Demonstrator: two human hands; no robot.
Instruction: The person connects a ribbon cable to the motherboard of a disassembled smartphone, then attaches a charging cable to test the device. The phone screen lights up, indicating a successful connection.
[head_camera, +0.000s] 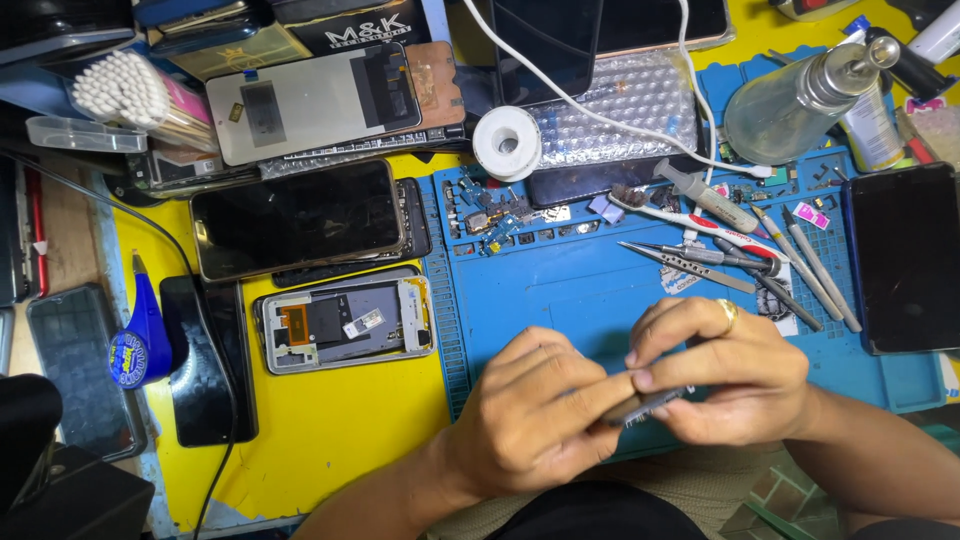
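Hands meet low centre over the blue work mat (560, 300), both pinching one small dark flat part (645, 405); what kind of part it is, cannot tell. Left hand (535, 420) grips its left end with thumb and curled fingers. Right hand (725, 370), gold ring (728, 315) on one finger, closes over its right end from above, thumb pressing the top. Part sits just off the mat's near edge, above the person's lap.

On the mat behind the hands: tweezers (690, 265), red-and-white toothbrush (690, 220), several thin screwdrivers (815, 270), tiny connectors and screws in the mat's top trays (495, 215). White tape roll (507, 143) at the mat's top edge, white cable (600, 110) running past it. Metal-topped dispenser bottle (800, 100) upper right, dark phone (905, 255) at right edge.

Left on the yellow tabletop (330, 420): opened phone frame (345, 320), black phone (295, 218) face up above it, white-backed screen panel (315, 100) further back, blue glue bottle (140, 335), cotton swabs (125, 90).
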